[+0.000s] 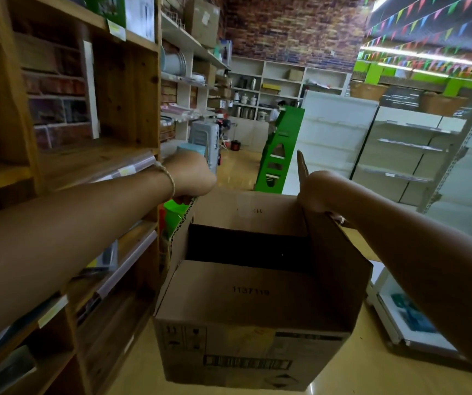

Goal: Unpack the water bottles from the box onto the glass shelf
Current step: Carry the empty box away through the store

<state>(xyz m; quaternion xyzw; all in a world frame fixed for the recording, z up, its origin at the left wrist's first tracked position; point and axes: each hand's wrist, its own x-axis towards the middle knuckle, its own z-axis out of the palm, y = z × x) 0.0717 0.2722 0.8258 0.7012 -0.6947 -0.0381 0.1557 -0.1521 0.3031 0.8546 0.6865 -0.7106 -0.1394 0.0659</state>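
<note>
Your left hand point(190, 178) and right hand point(319, 192) each grip a side flap of the brown corrugated cardboard box point(257, 295) between them. Likely light; flaps flex, so hold the walls.

On my left the wooden shelf unit point(126, 109) carries flat packets point(102, 262) on its lower boards, too blurred to name. The yellow floor point(354, 369) bears a green display stand point(279, 155) ahead and white shelving point(400, 149) to my right. A teal pack point(408, 312) lies on the low white board point(385, 323) nearest me. The box point(257, 295), held by its flaps in my left hand point(192, 178) and right hand point(317, 192), seems to hang clear of the floor.
</note>
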